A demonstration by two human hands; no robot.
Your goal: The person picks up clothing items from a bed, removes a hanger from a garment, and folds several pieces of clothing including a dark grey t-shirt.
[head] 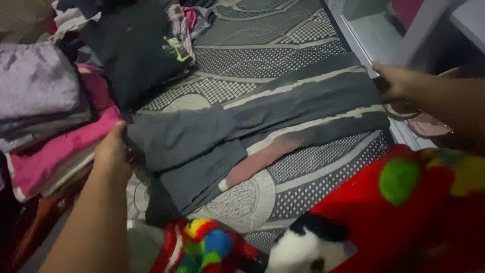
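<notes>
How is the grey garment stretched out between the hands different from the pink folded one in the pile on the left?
The grey garment with pale side stripes lies spread long across the patterned bed cover; the pink folded cloth sits compact in a stack under other clothes. The grey one is held at both ends, by the left hand and the right hand; the pink one only lies beside the left hand. Both are soft fabric.

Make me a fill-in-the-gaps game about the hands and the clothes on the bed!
1. Both hands hold a pair of grey ____ with pale side stripes.
2. The left hand grips the trousers at one end, and the ____ hand grips the other end.
3. Beside the left hand sits a stack of folded clothes with a ____ piece at the bottom.
4. The trousers lie on a patterned grey ____.

Missing words: trousers; right; pink; bed cover
</notes>
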